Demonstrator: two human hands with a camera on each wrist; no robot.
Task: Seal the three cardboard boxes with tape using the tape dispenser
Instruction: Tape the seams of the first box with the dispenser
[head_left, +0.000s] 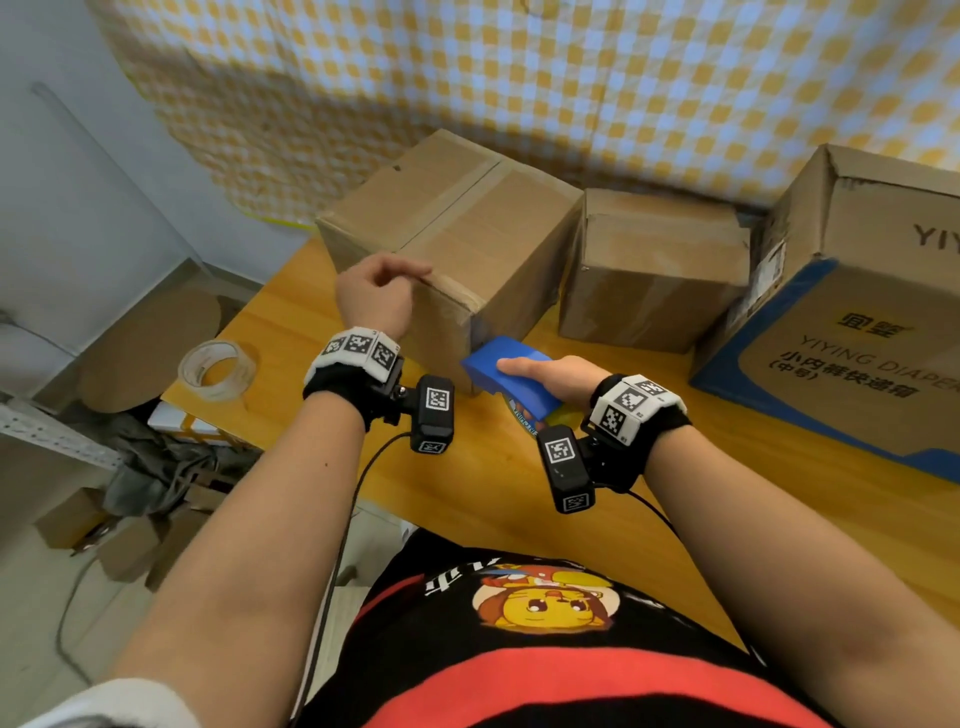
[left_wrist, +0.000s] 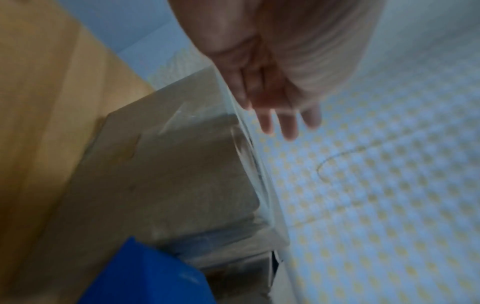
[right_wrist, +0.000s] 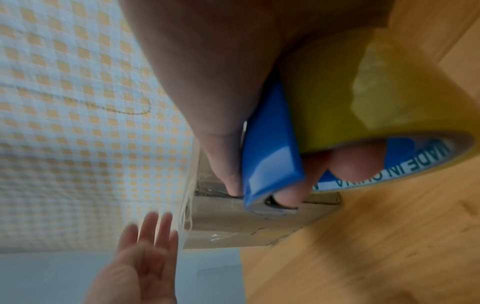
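I am holding the blue tape dispenser (head_left: 511, 375) in my right hand (head_left: 550, 376), thumb on its top and fingers hooked through the yellowish tape roll (right_wrist: 384, 90), with its front edge meeting the lower near face of the left cardboard box (head_left: 457, 234). My left hand (head_left: 376, 296) is hovering at that box's near top edge; the wrist views are showing its fingers (left_wrist: 288, 123) extended and slightly spread, holding nothing, though motion blur is softening them. A strip of clear tape is already running along this box's top seam and down the near face, so I am judging this box as nearly sealed, with the strip yet to be cut. The middle cardboard box (head_left: 654, 270) is carrying some tape on top, but I cannot tell whether its seam is closed. The printed diaper box (head_left: 852, 322) is showing no tape that I can make out. A spare tape roll (head_left: 218, 370) is lying at the wooden table's (head_left: 467, 493) left corner.
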